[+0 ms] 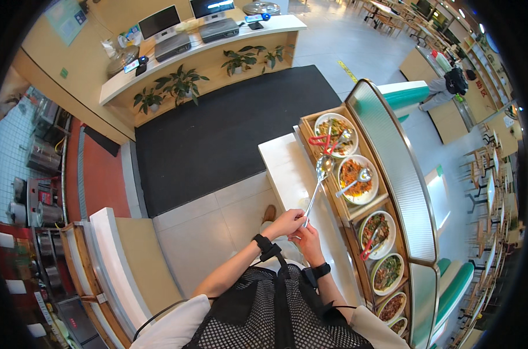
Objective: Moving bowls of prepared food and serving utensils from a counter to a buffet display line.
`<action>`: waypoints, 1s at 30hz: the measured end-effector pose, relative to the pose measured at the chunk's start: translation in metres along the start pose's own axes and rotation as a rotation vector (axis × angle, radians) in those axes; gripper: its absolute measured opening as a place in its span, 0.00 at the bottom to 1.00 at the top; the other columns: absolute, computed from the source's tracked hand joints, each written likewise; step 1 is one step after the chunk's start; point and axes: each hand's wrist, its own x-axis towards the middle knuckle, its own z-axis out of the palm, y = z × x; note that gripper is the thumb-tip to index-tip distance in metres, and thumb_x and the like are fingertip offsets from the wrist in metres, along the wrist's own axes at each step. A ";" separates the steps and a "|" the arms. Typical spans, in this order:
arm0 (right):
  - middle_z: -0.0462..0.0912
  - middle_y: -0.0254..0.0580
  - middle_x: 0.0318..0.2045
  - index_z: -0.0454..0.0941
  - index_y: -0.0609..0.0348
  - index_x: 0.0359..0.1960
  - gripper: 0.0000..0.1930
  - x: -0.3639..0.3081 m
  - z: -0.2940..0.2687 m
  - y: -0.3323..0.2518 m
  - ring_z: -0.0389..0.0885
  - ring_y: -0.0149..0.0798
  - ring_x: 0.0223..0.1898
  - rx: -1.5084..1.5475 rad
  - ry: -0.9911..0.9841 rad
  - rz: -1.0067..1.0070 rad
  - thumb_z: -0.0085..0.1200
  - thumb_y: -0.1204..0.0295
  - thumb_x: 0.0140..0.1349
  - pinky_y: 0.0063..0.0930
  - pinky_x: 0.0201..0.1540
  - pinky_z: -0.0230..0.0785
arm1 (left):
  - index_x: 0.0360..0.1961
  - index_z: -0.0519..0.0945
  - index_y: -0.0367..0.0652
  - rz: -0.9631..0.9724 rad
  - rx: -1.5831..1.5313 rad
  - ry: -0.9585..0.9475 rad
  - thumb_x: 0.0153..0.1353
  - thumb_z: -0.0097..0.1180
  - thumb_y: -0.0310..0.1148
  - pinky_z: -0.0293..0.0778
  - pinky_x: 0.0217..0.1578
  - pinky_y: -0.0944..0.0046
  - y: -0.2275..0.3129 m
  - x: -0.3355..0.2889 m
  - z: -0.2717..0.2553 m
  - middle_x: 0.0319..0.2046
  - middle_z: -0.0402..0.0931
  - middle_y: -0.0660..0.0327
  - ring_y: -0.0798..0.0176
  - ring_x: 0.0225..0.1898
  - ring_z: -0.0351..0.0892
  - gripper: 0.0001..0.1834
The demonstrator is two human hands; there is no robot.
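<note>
The room has a floor of smooth pale grey tile (240,218), with a matte black mat (229,125) spread before a long checkout counter (120,87) whose flat white top edges a pale wood-look front. Along the right of the serving side stands a tall ribbed, translucent panel (394,163) in a rounded metal frame. Beside it runs a smooth white ledge (278,154) and a wooden frame (365,208) with straight-edged compartments, holding a row of round, thick-rimmed white bowls (376,174) of glossy, chopped food in orange, green and brown.

The left hand (288,223) and right hand (308,241) meet above the ledge, both with fingers curled and grasping the lower part of a slim metal handle. It belongs to a shiny spoon (324,168), slanting up and away from them; its polished, rounded end is over the frame's near edge, just beside the two farthest bowls. Another metal spoon (364,174) rests in the orange-filled bowl, and a red-handled utensil (319,141) lies across the farthest one.
</note>
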 end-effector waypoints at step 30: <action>0.82 0.35 0.38 0.77 0.57 0.44 0.15 0.237 0.024 -0.104 0.81 0.30 0.34 0.320 0.230 -0.059 0.42 0.61 0.77 0.27 0.38 0.74 | 0.41 0.81 0.35 -0.347 -0.033 -0.360 0.72 0.52 0.38 0.76 0.31 0.69 0.047 0.262 -0.148 0.32 0.79 0.63 0.72 0.31 0.78 0.15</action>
